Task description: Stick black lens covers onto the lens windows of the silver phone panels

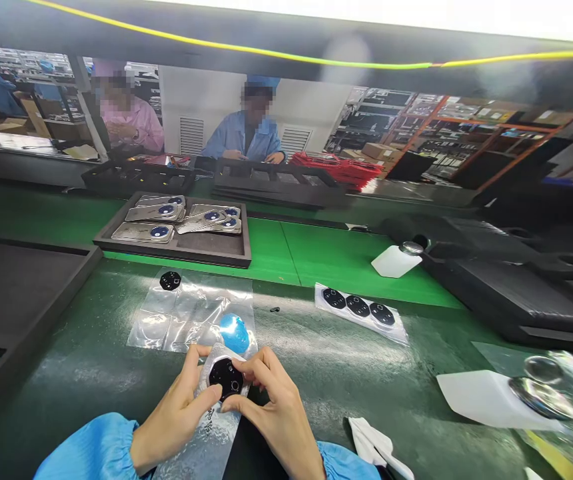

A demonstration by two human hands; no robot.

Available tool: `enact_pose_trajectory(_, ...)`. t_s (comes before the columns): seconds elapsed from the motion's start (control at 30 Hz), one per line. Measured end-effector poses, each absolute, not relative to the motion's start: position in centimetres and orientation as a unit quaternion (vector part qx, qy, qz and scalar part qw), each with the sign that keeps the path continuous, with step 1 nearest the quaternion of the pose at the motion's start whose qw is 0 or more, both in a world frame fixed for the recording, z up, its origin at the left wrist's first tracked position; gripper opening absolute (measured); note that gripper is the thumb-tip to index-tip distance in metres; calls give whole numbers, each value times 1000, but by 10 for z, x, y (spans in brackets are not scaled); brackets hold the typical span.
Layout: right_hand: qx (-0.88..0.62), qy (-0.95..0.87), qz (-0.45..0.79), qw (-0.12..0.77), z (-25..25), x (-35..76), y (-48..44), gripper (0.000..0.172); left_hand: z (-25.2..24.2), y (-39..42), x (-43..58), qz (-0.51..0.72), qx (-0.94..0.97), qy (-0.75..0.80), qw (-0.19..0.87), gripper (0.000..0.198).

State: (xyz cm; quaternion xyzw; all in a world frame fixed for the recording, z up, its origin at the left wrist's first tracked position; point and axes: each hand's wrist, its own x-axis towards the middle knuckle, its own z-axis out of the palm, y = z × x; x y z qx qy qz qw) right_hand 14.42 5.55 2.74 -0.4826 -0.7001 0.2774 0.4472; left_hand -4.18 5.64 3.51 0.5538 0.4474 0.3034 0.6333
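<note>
Between both hands is a film-covered panel (205, 433) with a round black disc (225, 377) with small holes at its upper end. My left hand (176, 410) grips the panel's left edge, its thumb on the disc's lower left. At the right side, my right hand (276, 407) is closed, thumb and forefinger pressed at the disc's edge. Just beyond the panel lies a shiny blue round piece (234, 332) on a clear plastic sheet (191, 310). Another black disc (170, 281) rests on that sheet's far left corner.
A strip (324, 300) carries three black discs. A black tray (246, 253) holds several panels with round dark-blue parts. White-tabbed round metal pieces (396, 260) lie right, as does a white cloth (369, 440). A dark tray (81, 267) borders the left. Two co-workers (246, 137) sit opposite.
</note>
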Motion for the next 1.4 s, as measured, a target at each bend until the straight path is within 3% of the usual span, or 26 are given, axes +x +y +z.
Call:
enact_pose_trajectory(0.1, -481, -698, 286, 447, 29, 145, 56, 24, 33, 57, -44, 288, 569, 442, 631, 35)
enact_pose_trajectory(0.3, -484, -698, 296, 437, 30, 146, 58, 40, 33, 57, -46, 275, 576, 444, 628, 38)
enact_pose_trajectory(0.63, -490, -651, 341, 468, 26, 148, 63, 28, 37, 56, -38, 343, 536, 400, 660, 32)
enact_pose_trajectory(0.77, -519, -538, 429, 507, 23, 147, 63, 32, 38, 57, -38, 368, 470, 378, 708, 36)
enact_pose_trajectory(0.97, -426, -431, 652, 455, 24, 141, 61, 48, 36, 65, -37, 387, 418, 369, 735, 42)
enact_pose_trajectory(1.4, -431, -427, 642, 469, 37, 139, 53, 45, 62, 63, -32, 328, 420, 389, 751, 45)
